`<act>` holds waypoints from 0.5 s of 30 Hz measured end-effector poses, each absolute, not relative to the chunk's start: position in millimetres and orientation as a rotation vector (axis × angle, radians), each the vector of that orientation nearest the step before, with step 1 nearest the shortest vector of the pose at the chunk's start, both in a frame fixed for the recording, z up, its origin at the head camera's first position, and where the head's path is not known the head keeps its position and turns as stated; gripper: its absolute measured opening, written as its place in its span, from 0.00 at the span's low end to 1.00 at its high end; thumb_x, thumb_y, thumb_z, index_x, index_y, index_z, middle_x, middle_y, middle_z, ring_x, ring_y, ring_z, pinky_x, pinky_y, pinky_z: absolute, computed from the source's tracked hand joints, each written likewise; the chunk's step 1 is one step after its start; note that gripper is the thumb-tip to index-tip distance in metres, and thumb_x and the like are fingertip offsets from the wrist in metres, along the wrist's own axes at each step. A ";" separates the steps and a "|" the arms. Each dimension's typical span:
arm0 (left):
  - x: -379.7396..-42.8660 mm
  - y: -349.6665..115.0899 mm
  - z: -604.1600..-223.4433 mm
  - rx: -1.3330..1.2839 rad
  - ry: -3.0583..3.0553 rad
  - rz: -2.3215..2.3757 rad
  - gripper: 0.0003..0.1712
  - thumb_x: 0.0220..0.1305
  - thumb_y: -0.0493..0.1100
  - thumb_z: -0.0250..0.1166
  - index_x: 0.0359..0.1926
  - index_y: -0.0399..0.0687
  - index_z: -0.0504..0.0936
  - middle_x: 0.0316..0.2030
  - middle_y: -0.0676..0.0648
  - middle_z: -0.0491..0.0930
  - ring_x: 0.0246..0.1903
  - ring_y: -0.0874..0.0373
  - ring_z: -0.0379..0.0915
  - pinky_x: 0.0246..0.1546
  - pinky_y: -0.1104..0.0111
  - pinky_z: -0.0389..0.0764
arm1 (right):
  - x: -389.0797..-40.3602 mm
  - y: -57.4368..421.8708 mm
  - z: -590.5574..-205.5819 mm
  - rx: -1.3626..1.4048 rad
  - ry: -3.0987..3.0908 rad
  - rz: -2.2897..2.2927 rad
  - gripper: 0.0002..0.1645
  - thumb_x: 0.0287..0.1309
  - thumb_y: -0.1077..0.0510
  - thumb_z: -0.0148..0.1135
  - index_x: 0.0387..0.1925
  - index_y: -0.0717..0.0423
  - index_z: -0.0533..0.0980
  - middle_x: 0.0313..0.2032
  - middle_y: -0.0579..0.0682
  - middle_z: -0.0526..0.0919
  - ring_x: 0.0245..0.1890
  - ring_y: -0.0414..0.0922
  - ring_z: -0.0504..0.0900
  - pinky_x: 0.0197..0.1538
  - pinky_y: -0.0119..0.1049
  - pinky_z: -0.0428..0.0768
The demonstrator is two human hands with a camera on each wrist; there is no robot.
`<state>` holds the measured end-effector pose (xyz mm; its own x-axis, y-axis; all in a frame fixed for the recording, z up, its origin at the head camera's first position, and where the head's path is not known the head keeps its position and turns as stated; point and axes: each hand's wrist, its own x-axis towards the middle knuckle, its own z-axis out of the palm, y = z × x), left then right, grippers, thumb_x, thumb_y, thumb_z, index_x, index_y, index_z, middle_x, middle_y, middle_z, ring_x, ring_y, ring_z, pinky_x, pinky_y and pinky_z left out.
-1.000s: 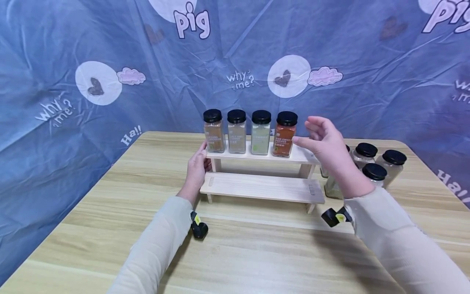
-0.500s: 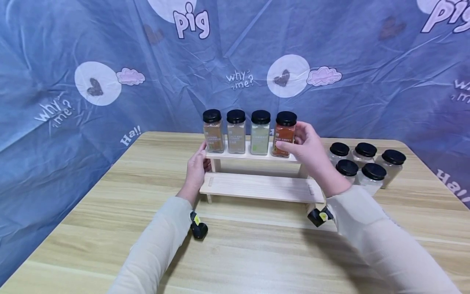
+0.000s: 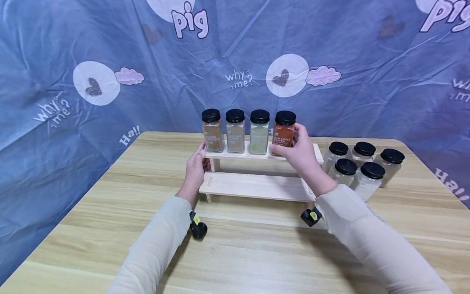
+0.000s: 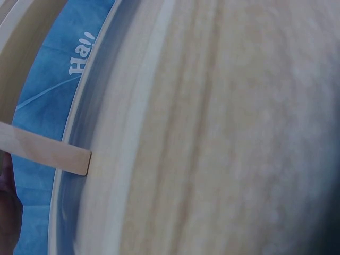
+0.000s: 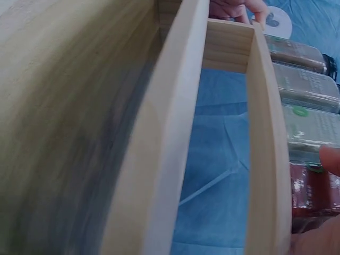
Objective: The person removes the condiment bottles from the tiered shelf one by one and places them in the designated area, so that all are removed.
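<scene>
Clamping onto the red jar (image 3: 283, 131) is what the right hand (image 3: 304, 153) is doing in the head view. A second ago it was hovering beside the jar with thumb and fingers apart; now the thumb is sitting at the jar's lower left and the fingers are going along its right side. The jar is standing upright on the top shelf (image 3: 318, 153), fourth in line after three other jars (image 3: 236, 139), with bare wood running on to the shelf's right edge. Its spacing isn't visibly shifting, so I'm guessing this is just a position tweak. The left hand (image 3: 194, 170) is still holding the rack (image 3: 257, 187) at its left end, probably keeping it steady. Five jars (image 3: 369, 171) are standing on the desk (image 3: 238, 253) beyond the rack's right end, so placing looks roughly half done.

Left wrist is mostly showing desk, plus a wood strip (image 4: 53, 153), likely a rack leg. Only a dark sliver of hand is showing at lower left, so can't tell the grip from there.

Right wrist is showing the thumb (image 5: 330, 159) reaching in where the red and green jars are meeting in view, and the left hand's fingers are curling at the rack's far end.
</scene>
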<state>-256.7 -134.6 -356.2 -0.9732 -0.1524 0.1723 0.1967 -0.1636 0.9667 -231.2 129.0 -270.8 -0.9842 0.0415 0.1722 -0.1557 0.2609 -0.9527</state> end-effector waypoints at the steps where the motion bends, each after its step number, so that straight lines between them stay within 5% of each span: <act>1: -256.8 -134.7 -355.9 -0.050 -1.863 -2.239 0.30 0.64 0.41 0.40 0.67 0.47 0.61 0.52 0.27 0.71 0.31 0.67 0.75 0.32 0.75 0.76 | -231.6 128.5 -271.7 0.107 -2.361 1.799 0.50 0.46 0.64 0.68 0.66 0.58 0.49 0.60 0.58 0.67 0.58 0.48 0.69 0.59 0.41 0.69; 15: -255.9 -134.9 -355.8 -0.051 -1.864 -2.238 0.28 0.66 0.42 0.41 0.67 0.48 0.62 0.52 0.27 0.72 0.32 0.66 0.75 0.33 0.75 0.76 | -233.3 125.4 -280.7 0.096 -2.325 1.662 0.46 0.45 0.61 0.69 0.64 0.57 0.56 0.56 0.57 0.72 0.54 0.49 0.73 0.55 0.42 0.72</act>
<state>-255.9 -134.9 -355.8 -0.9734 -0.1522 0.1714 0.1960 -0.1654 0.9665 -233.3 125.4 -280.7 -0.9583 0.1083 0.2644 -0.2151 0.3353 -0.9172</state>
